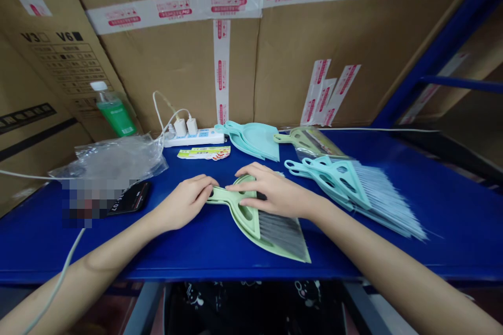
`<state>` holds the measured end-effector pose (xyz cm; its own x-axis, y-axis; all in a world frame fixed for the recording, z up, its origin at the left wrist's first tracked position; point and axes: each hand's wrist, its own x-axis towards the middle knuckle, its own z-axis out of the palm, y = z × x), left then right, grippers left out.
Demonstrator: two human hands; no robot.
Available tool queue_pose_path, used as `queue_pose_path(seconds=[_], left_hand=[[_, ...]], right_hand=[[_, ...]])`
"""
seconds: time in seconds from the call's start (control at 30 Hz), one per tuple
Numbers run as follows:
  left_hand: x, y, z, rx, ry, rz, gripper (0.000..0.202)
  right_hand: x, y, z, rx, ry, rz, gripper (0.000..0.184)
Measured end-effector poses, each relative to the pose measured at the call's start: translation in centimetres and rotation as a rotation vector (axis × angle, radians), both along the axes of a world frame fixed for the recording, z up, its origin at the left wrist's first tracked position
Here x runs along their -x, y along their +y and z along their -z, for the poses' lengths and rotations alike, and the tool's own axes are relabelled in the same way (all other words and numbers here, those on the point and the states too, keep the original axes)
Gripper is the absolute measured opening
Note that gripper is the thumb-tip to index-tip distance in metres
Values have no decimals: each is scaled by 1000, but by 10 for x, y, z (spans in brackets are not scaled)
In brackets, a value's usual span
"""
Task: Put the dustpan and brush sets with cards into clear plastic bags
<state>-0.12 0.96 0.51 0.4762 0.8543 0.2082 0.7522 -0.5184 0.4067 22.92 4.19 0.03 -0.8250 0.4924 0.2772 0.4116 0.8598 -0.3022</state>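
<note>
A light green hand brush (277, 227) with grey bristles lies on top of a matching green dustpan (301, 256), both flat on the blue table with their handles pointing left. My left hand (188, 200) is closed around the end of the handles, fingertips pinched together. Across the upper part of the brush rests my right hand (277, 192), its fingers stretched and spread over the brush head near the handle. Part of the brush is hidden beneath it. To the right are turquoise hand brushes (341, 180) with pale bristles. Turquoise dustpans (255, 138) are stacked behind.
A bagged green brush and dustpan set (314, 141) lies at the back right. Along the back are a power strip (204, 137) with plugs and printed labels (204, 153). Plastic bags (113, 159), a green bottle (118, 115) and a phone (131, 198) are left. Cardboard (165, 63) walls the back.
</note>
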Motion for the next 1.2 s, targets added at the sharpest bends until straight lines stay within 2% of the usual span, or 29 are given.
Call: queue_pose_path(seconds=[0.07,0.23,0.33,0.47,0.63,0.87,1.2], left_hand=[[1,2,1,126,-84,-4,31],[3,8,9,556,-341,-16,33],[3,11,14,702,-467,-12,37],[3,12,16,727,-521,24,44],[3,12,16,701,-512,31,43],[2,9,14,698,-511,14,38],[4,11,16,683,-512,62,37]], right_hand=[[0,0,-1,22,-3,7,33],[2,1,1,52,-34,11,34],[2,2,3,95,-61,9,37],[1,1,2,196,-114,-6,42],[3,-1,1,261,-206,-27,59],[7,-2,6,227,-222,-32,69],[9,-3,8,169,-225,-25,68]])
